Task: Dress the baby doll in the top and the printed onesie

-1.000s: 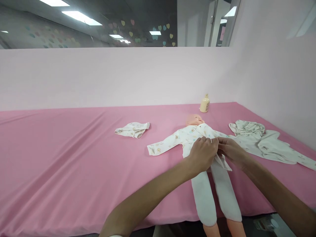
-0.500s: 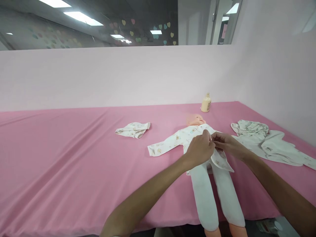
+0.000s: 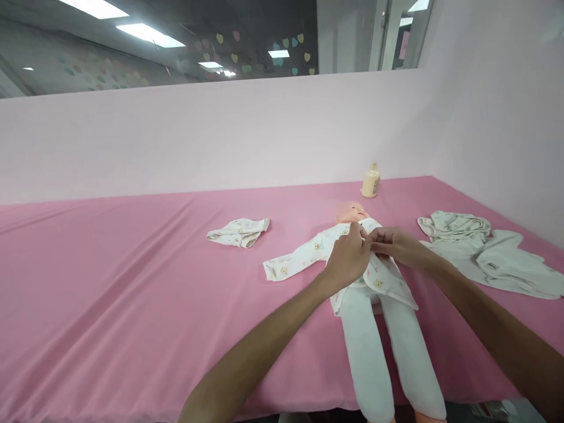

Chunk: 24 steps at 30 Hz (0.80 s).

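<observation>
A baby doll [image 3: 347, 212] lies on the pink-covered worktop [image 3: 132, 305], right of centre, its head toward the rear wall [image 3: 220, 138] and its white-clothed legs [image 3: 363, 346] reaching the near edge. It wears a printed long-sleeved top [image 3: 390, 285], with one sleeve spread out to the left. The left hand [image 3: 349, 255] and right hand [image 3: 399, 245] meet over the chest, fingers drawn together and pinching the front of the top; the exact part held is hidden by the fingers. A small printed cloth garment [image 3: 238, 233] lies apart at left. A cream pump bottle [image 3: 371, 182] stands upright beyond the head, and a loose pile of pale clothing [image 3: 506, 261] lies at right.
</observation>
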Motion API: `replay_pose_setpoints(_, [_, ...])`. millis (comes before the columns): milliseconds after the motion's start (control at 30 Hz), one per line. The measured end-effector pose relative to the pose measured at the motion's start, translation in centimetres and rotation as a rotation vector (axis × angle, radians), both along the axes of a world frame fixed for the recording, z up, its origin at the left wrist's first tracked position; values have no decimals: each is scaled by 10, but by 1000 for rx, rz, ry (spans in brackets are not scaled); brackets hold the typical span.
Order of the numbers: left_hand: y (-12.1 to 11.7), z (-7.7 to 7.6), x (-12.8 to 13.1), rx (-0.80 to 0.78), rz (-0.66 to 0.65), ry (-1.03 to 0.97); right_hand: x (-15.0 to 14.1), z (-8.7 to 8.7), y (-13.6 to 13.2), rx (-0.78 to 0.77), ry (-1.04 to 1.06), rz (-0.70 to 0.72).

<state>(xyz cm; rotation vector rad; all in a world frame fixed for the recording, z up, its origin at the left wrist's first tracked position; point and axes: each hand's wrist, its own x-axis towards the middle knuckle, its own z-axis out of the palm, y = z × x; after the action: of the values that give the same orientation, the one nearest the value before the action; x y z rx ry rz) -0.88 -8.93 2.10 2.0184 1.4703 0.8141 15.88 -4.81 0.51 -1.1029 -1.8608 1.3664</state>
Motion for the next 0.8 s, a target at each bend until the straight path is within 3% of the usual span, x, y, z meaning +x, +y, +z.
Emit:
replay_pose_setpoints(133, [2,-3,-1,-24,-20,-14,3,-8,8,-23,19,31])
replay_pose_setpoints(300, [2,-6,3,-64,-24,27,2,-18,9,-3,20,-32])
replay_pose_setpoints(600, [-2,-13,10,-16,-28,32,-3,-16,6,-5,8,-29])
replay_pose_setpoints(800, [1,-12,10,-32,8,30,-2,-20,5,89,-17,-43])
